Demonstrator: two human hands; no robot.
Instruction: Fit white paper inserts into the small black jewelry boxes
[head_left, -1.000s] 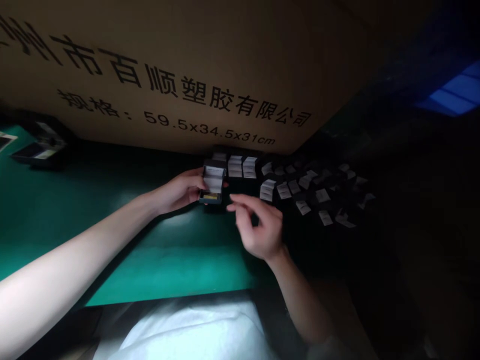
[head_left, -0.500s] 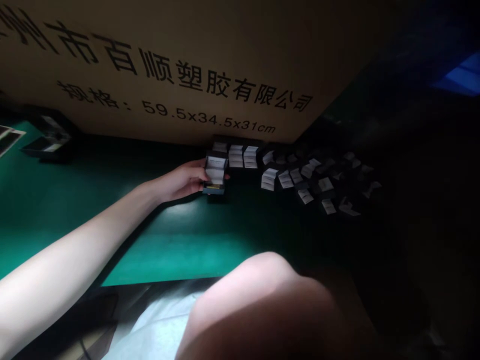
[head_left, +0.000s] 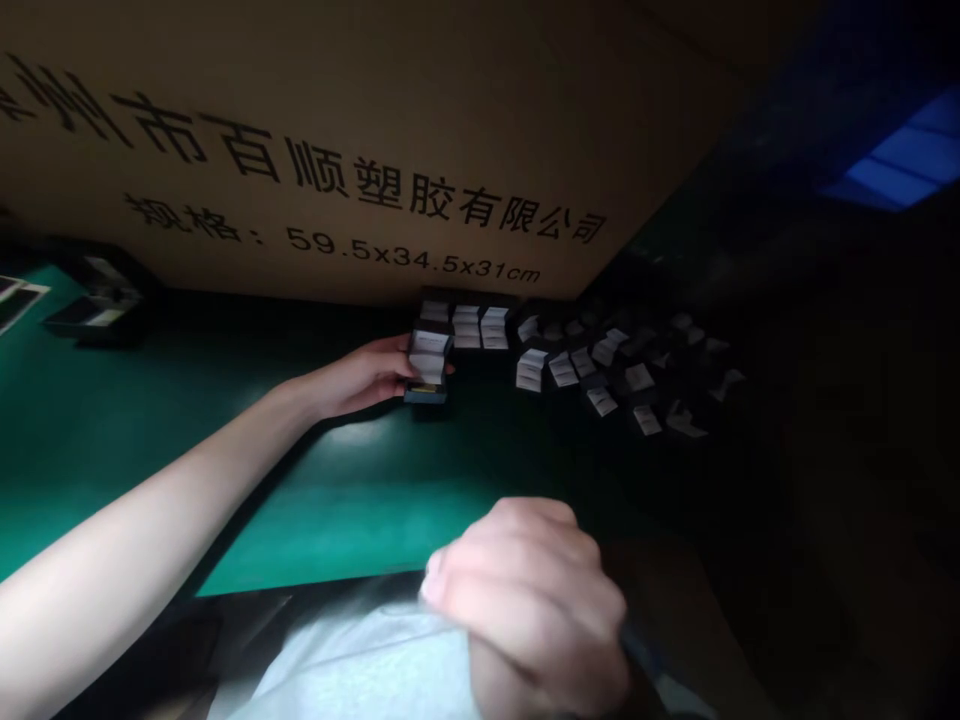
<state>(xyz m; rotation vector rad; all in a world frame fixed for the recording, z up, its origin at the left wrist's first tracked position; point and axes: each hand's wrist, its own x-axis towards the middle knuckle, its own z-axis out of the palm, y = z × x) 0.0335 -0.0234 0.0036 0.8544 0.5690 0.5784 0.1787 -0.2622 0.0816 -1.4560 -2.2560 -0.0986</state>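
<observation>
My left hand [head_left: 371, 375] reaches out over the green table [head_left: 330, 530] and holds a small dark box [head_left: 429, 365] by its left side. The box stands open, with a white lining in its lid and a thin yellowish strip near its base. My right hand [head_left: 529, 590] is close to the camera, above the table's front edge, with its fingers curled together. Whatever its fingers may hold is hidden. Just behind the held box are several similar open boxes [head_left: 480, 328] in a row.
A large printed cardboard carton [head_left: 337, 130] rises behind the table. Many small open boxes [head_left: 600, 375] lie scattered at the right, partly in shadow. A larger open black box [head_left: 97, 300] sits at the far left.
My right hand now shows its curled fingers where a blurred, rounded shape was before. My left hand still holds the box. The view has shifted slightly.
</observation>
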